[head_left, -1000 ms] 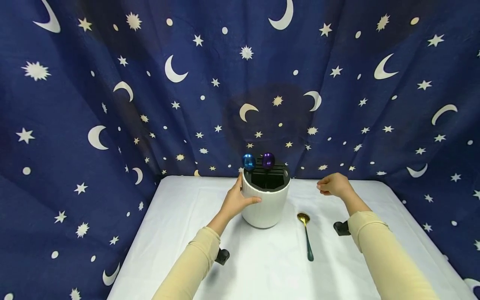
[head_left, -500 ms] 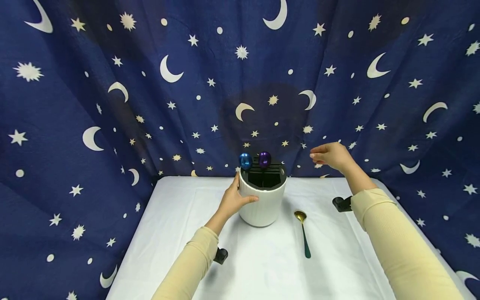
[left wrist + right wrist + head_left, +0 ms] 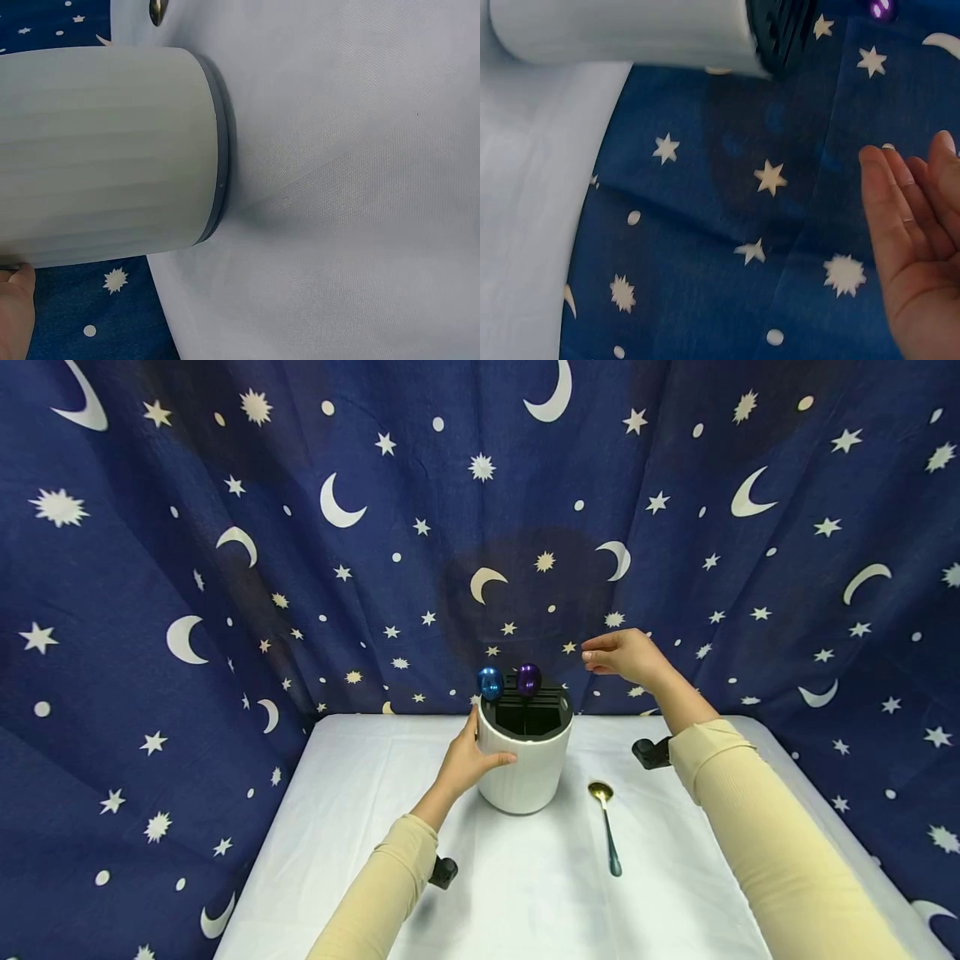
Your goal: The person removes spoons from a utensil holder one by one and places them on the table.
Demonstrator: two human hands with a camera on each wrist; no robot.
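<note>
A white cylindrical utensil holder (image 3: pixel 525 783) with a black slotted insert stands at the back of the table. My left hand (image 3: pixel 463 763) grips its left side, thumb across the front, other fingers mostly hidden behind. Above the rim rise a shiny blue spoon (image 3: pixel 491 683) and a purple spoon (image 3: pixel 528 680), their handles down in the insert. To the holder's right lies a spoon with a gold bowl (image 3: pixel 600 791) and dark green handle. My right hand (image 3: pixel 628 657) hovers right of the purple spoon, apart from it; the right wrist view shows extended fingers (image 3: pixel 885 217) holding nothing.
White cloth (image 3: pixel 360 827) covers the table. A dark blue curtain (image 3: pixel 420 577) with moons and stars hangs just behind its far edge and along both sides. Black wrist mounts (image 3: pixel 651 753) jut from both forearms.
My right hand has risen from above the table's right side and moved left toward the spoons in the holder. The left hand keeps its grip; the view has shifted slightly.
</note>
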